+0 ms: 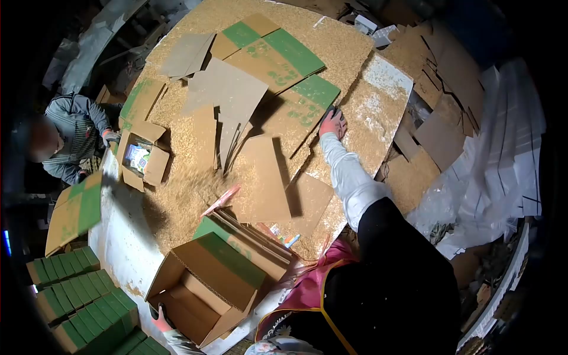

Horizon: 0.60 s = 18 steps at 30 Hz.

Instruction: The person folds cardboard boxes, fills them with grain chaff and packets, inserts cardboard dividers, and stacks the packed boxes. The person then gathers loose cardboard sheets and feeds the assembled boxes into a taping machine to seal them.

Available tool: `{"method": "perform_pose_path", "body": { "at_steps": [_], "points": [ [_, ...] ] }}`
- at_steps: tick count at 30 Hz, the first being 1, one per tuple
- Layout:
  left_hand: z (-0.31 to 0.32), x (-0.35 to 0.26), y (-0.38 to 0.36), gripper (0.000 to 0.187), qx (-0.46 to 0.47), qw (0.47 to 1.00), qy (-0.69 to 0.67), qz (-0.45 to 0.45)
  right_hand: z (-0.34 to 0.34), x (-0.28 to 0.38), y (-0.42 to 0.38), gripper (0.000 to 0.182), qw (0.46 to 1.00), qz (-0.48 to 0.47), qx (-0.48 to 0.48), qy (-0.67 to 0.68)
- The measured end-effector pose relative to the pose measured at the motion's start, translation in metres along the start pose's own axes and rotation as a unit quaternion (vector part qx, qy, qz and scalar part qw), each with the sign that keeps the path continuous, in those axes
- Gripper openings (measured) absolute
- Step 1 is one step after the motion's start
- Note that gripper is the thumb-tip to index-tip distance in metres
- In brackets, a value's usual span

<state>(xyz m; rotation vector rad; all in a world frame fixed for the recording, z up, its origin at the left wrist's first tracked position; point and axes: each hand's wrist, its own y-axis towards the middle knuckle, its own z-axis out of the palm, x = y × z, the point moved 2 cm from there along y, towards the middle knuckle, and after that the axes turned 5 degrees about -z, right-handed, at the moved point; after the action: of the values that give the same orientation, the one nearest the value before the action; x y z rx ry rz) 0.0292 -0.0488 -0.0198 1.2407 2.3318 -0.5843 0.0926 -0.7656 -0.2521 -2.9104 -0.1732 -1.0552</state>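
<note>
My left hand (161, 319), in a pink and dark glove, grips the lower left edge of an open cardboard box (195, 278). The box is tilted, its opening facing left, and its inside looks bare; a green band runs along its top. My right hand (333, 123), gloved too, reaches far out to the right edge of a flat cardboard sheet (302, 109) with a green printed end. Its fingers curl at that edge, and the fingertips are partly hidden. More green and brown cardboard sheets (275, 59) lie beyond.
Sawdust-like shavings (183, 201) cover much of the table. Folded cardboard (254, 245) leans behind the box. At left another person (74, 133) has a hand by an open carton (139, 157) with packets inside. Green-topped boxes (89, 302) stack lower left; plastic sheeting (491, 154) lies right.
</note>
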Motion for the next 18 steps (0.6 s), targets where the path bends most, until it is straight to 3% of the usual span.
{"method": "perform_pose_path", "body": {
  "at_steps": [2,3,4,6,7,8,9,11,12,13,15,16,17,18],
  "points": [
    [-0.021,0.009,0.013,0.045,-0.019,0.999,0.032,0.032,0.021,0.011,-0.03,0.05,1.0,0.023,0.009,0.012],
    [-0.021,0.019,0.02,0.044,-0.048,0.991,0.077,0.099,0.023,0.015,-0.038,0.054,0.998,-0.007,-0.054,-0.015],
    [-0.019,0.032,0.03,0.043,-0.076,0.976,0.118,0.166,0.008,0.03,-0.039,0.056,0.999,0.023,-0.018,-0.016],
    [-0.03,0.064,0.059,0.041,-0.081,0.973,0.132,0.173,-0.002,0.043,-0.039,0.059,0.998,0.054,0.025,-0.015],
    [-0.034,0.08,0.074,0.038,-0.092,0.967,0.139,0.195,0.005,0.04,-0.038,0.062,0.983,0.053,0.028,0.174],
    [-0.035,0.083,0.082,0.035,-0.103,0.96,0.146,0.216,0.008,0.041,-0.038,0.065,0.933,0.05,0.033,0.356],
    [-0.043,0.092,0.091,0.053,-0.047,0.982,0.152,0.098,0.008,0.038,-0.037,0.065,0.934,0.047,0.042,0.353],
    [-0.037,0.068,0.079,0.05,0.002,0.991,0.128,0.046,-0.016,0.044,-0.03,0.069,0.933,0.022,0.068,0.354],
    [-0.033,0.07,0.075,0.046,-0.001,0.995,0.08,0.059,-0.037,0.046,-0.028,0.069,0.947,0.04,0.089,0.306],
    [-0.029,0.07,0.074,0.042,-0.004,0.997,0.032,0.074,-0.039,0.033,-0.02,0.072,0.938,0.017,0.047,0.342],
    [-0.022,0.018,0.035,0.034,-0.034,0.996,0.067,0.051,-0.077,-0.007,-0.003,0.07,0.954,-0.056,-0.005,0.295],
    [-0.021,0.011,0.027,0.032,-0.039,0.996,0.033,0.07,-0.091,-0.045,0.018,0.064,0.938,-0.103,0.005,0.332],
    [-0.02,0.021,0.031,0.031,-0.039,0.996,0.015,0.081,-0.157,-0.027,0.002,0.057,0.921,-0.047,0.022,0.386],
    [-0.018,0.03,0.036,0.03,-0.038,0.995,-0.004,0.091,-0.177,-0.066,0.021,0.049,0.9,-0.119,0.054,0.415]
  ]
}}
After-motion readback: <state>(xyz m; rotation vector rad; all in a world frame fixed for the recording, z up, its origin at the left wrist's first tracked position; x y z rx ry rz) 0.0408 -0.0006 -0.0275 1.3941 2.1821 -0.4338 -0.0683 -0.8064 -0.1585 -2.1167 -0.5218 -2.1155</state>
